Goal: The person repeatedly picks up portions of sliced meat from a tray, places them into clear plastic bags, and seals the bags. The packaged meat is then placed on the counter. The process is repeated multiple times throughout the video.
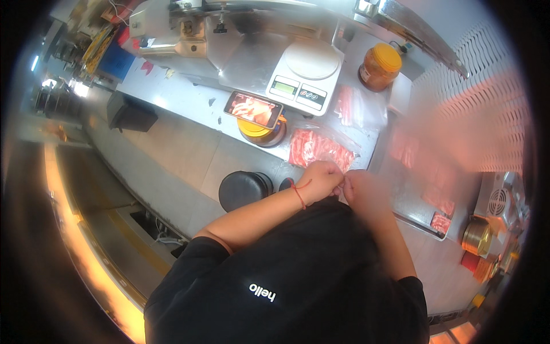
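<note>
A clear plastic bag of sliced raw meat (320,148) lies at the counter's near edge. My left hand (322,180), with a red string round its wrist, pinches the near edge of that bag. Beside it, almost touching, my right hand (365,191) has its fingers closed at the same edge; a blur covers part of this hand. Just beyond the bag stand a white digital kitchen scale (307,77) and a phone (253,109) propped on a yellow-lidded jar (261,133). Flat plastic bags (361,107) lie right of the scale.
A metal tray (423,223) with meat portions (441,222) is on the right. A yellow-lidded jar (380,66) stands behind the flat bags. A steel machine (193,47) occupies the back of the counter. A round black stool (245,190) is at the left, below counter height.
</note>
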